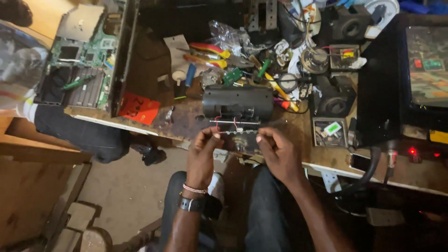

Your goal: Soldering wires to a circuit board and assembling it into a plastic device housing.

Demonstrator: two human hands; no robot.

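A black cylindrical speaker casing [238, 102] lies on the workbench edge [140, 125], opened, with thin red wires running down to a small circuit board [239, 140]. My left hand [203, 156] pinches the board's left end; a watch and a bead bracelet sit on that wrist. My right hand [277, 151] grips the board's right end. Both hands hold the board just in front of the casing, over the bench's near edge.
An opened laptop chassis with a green board [81, 56] lies at the left. Pliers with red and yellow handles [210, 51], screwdrivers [275, 86], loose speakers [333, 100], a red card [139, 108] and a black box [382, 79] crowd the bench. Another person's dark-clad leg [79, 133] is at the left.
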